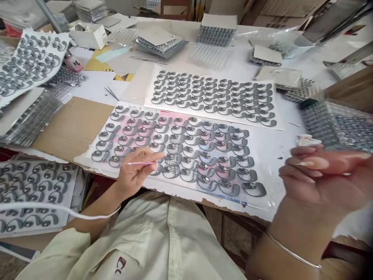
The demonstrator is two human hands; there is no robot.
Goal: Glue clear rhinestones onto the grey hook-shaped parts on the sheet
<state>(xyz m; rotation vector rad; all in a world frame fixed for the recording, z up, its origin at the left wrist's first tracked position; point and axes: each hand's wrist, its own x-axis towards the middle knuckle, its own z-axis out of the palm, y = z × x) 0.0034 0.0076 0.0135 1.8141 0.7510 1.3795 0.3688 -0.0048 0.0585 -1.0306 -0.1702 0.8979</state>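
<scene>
My left hand (136, 171) is closed in a pinch on a thin pink stick (140, 163), held level over the near edge of a sheet (180, 149) covered with rows of grey hook-shaped pieces carrying small shiny studs. My right hand (320, 175) is raised at the right, blurred by motion, fingers curled; a small white thing (307, 140) shows at its fingertips, and I cannot tell whether it is held. A thin bracelet (294, 253) circles the right wrist.
A second sheet of grey pieces (215, 97) lies behind the first. More filled sheets lie at the far left (29, 62) and lower left (35, 186). Clear blister trays (340, 124) sit at the right, stacked trays (217, 29) at the back, brown cardboard (72, 128) under the sheet.
</scene>
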